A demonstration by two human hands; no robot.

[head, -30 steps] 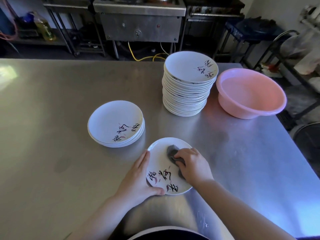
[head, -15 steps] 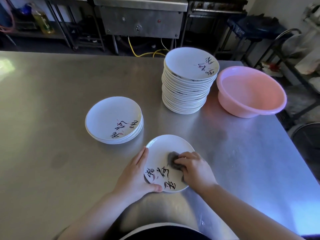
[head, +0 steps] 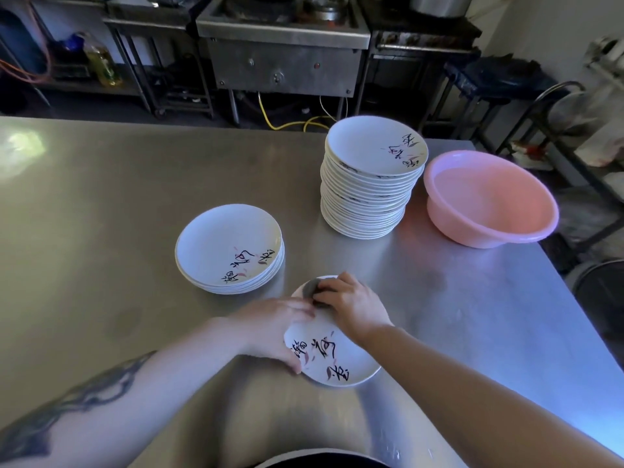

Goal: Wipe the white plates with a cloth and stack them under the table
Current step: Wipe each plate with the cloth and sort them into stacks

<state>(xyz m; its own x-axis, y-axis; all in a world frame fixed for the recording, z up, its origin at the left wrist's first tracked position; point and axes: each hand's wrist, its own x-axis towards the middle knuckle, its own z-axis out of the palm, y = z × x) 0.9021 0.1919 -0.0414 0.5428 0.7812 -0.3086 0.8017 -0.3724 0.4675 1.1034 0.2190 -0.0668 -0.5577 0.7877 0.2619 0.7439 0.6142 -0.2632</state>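
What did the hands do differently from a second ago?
The right hand slid the grey cloth from the middle of the plate to its far rim. The left hand moved further over the plate's left side, still holding it. Both plate stacks and the pink basin stayed put.

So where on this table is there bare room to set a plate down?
The widest bare steel lies left of the short plate stack. Another patch runs along the right edge, nearer than the pink basin. It is crowded in the middle: tall stack beside the basin, and both hands, left and right, on the plate being wiped.
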